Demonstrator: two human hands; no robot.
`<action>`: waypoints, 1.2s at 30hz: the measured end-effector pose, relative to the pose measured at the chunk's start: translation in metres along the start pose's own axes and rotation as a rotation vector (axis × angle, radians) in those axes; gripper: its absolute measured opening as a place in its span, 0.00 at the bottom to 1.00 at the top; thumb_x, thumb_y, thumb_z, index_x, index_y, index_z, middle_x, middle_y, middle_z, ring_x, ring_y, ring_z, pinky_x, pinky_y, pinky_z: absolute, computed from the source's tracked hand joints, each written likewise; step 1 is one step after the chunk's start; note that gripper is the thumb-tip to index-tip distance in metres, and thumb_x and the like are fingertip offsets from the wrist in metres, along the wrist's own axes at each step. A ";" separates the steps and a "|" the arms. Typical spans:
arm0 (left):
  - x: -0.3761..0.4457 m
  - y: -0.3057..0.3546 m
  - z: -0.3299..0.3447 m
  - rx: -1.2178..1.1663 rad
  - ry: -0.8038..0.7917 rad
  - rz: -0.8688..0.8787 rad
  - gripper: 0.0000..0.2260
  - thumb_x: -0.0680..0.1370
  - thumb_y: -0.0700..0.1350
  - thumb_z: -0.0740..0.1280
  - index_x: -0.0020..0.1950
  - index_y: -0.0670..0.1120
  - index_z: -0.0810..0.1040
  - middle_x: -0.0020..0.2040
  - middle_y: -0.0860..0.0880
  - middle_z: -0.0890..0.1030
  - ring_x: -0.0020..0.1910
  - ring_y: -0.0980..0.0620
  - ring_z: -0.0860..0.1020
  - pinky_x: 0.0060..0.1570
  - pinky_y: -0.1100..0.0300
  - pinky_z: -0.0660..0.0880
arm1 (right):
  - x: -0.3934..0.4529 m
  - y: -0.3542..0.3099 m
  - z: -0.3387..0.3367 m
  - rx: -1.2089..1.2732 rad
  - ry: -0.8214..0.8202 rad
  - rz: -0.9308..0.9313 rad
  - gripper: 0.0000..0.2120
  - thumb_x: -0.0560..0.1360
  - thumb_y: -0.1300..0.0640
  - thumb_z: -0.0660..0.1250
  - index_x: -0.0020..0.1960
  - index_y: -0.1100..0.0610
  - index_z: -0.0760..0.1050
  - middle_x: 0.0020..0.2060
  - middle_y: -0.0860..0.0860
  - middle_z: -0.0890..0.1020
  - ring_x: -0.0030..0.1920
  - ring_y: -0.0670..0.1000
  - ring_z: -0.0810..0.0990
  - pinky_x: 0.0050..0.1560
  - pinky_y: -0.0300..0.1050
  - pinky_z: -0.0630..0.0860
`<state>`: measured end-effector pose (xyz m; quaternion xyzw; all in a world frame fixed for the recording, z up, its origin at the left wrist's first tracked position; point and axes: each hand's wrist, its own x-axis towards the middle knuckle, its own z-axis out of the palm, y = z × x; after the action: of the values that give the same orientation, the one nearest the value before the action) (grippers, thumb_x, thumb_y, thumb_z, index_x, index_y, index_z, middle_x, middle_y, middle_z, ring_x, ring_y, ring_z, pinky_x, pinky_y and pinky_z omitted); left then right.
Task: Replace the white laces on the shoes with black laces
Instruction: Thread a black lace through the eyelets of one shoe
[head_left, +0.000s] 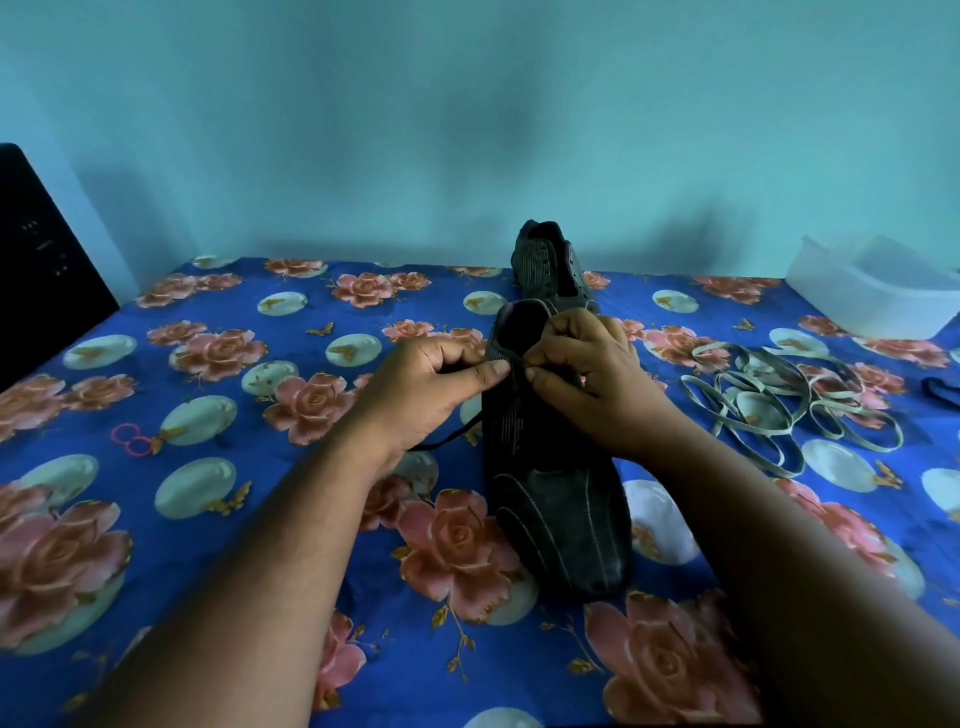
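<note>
The near black shoe (550, 467) is lying on the floral cloth (208, 519), toe pointing at the person, opening facing away. Both hands are working at its top eyelets: the left hand (431, 384) is pinching the black lace (447, 439) btwn thumb and forefinger, the loose end trailing off to the left over the cloth. The right hand (587, 374) is curling its fingers at the same spot and prob. pinching the lace too, though dark lace on dark shoe is making that hard to confirm.

The lace is looking thin, soft and floppy, so it's going to need holding right near the tip to get through a hole; the shoe seems light but stiff enough to stay put w/ one hand steadying it.

The second shoe (553, 265) is standing just behind, unlaced. The removed white laces (789, 400) are sprawling in loops to the right, well apart from the hands. A clear plastic tub (872, 291) is sitting far right, pink rings (132, 439) at left. Nothing is blocking the work.
</note>
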<state>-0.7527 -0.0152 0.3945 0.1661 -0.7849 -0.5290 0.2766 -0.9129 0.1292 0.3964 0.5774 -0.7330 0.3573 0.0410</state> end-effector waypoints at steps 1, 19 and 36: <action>0.000 0.001 -0.001 -0.008 -0.001 -0.006 0.06 0.76 0.45 0.74 0.47 0.43 0.86 0.47 0.49 0.87 0.53 0.55 0.84 0.61 0.56 0.78 | 0.000 0.000 0.000 0.002 -0.001 0.004 0.11 0.75 0.43 0.65 0.52 0.44 0.81 0.54 0.42 0.72 0.59 0.49 0.66 0.60 0.56 0.66; 0.005 -0.007 -0.002 0.222 -0.125 0.119 0.01 0.80 0.44 0.70 0.50 0.48 0.81 0.47 0.48 0.81 0.49 0.49 0.80 0.53 0.50 0.78 | 0.000 -0.006 0.000 0.013 0.009 0.045 0.06 0.77 0.46 0.67 0.50 0.44 0.81 0.52 0.40 0.71 0.58 0.48 0.65 0.56 0.49 0.59; 0.002 0.000 -0.003 0.078 -0.035 0.103 0.05 0.74 0.41 0.77 0.47 0.49 0.87 0.46 0.53 0.87 0.56 0.53 0.83 0.65 0.45 0.77 | 0.002 -0.007 -0.001 -0.013 -0.017 0.066 0.03 0.79 0.50 0.68 0.50 0.44 0.81 0.53 0.42 0.71 0.60 0.50 0.64 0.58 0.49 0.57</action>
<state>-0.7521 -0.0186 0.3962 0.1269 -0.8171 -0.4859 0.2831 -0.9080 0.1280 0.4010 0.5558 -0.7542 0.3487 0.0265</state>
